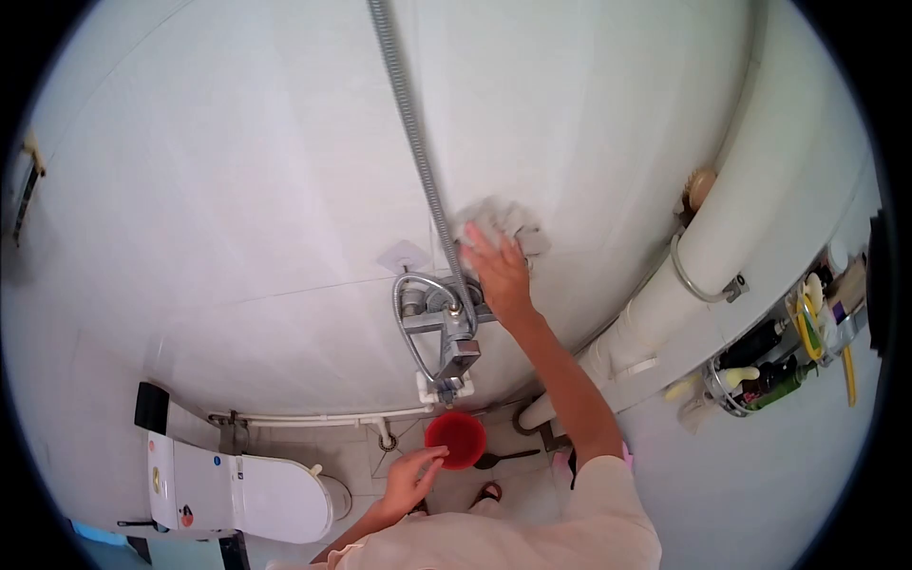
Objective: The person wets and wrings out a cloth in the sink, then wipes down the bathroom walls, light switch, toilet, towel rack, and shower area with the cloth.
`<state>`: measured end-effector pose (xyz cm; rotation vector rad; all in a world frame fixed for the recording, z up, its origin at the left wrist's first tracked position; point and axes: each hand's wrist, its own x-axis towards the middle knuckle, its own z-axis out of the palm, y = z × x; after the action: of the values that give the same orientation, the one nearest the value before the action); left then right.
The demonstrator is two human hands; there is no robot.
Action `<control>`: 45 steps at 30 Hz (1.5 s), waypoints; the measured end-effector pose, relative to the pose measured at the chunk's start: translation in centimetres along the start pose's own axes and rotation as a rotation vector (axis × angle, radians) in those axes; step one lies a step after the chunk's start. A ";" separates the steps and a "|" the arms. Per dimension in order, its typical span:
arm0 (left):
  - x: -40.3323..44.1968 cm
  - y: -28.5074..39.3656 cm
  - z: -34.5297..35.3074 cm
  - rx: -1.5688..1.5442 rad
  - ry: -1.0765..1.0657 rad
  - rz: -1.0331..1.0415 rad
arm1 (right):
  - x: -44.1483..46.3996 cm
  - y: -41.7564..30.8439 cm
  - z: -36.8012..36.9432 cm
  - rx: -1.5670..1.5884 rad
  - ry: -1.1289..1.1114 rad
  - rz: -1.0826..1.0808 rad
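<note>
My right hand (500, 273) reaches up to the tiled wall and presses a greyish-white cloth (513, 220) against it. The fingers lie spread over the cloth, and both hand and cloth are slightly blurred. Just left of that hand is the chrome shower mixer (458, 350), with a metal hose (410, 114) running up the wall from it. Low in front of my body, my left hand (410, 482) is empty, its fingers loosely bent and partly apart. Beyond its fingertips, a red bucket (456, 439) stands on the floor; the hand overlaps its near rim in view.
A white toilet (285, 499) stands at lower left. A thick white pipe (703, 256) runs up the right corner, with a brush (701, 188) behind it. A rack of bottles (760, 380) hangs on the right wall. A dark ladle-shaped tool (503, 458) lies beside the bucket.
</note>
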<state>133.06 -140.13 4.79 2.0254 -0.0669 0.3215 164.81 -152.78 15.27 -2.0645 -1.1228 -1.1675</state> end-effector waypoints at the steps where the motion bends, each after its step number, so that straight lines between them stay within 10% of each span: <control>1: -0.1 0.2 -0.2 0.005 -0.008 -0.003 | -0.4 -0.2 0.6 -0.050 -0.083 -0.122; 5: -0.5 0.0 -1.0 0.021 0.057 0.036 | -3.6 5.6 -0.3 -0.159 -0.209 -0.386; 14: -0.1 -1.4 -3.9 0.143 0.241 0.100 | 12.2 3.6 -5.7 -0.100 0.419 0.081; 23: 5.4 2.3 -5.1 0.211 0.257 0.385 | 5.6 6.9 -3.8 -0.201 -0.032 -0.529; 31: 7.4 3.7 -6.9 0.209 0.247 0.466 | 20.4 6.1 -11.4 -0.164 0.592 0.018; 40: 15.1 9.2 -8.3 0.149 0.331 0.697 | 24.1 -0.2 -11.3 -0.359 -0.100 -0.721; 45: 23.6 10.1 -8.0 -0.303 0.296 0.449 | 32.6 -2.7 -12.5 -0.239 0.253 -0.415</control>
<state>152.27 -135.56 22.98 1.6301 -0.3663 0.8389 166.37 -147.34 49.87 -1.8238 -1.3785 -1.7849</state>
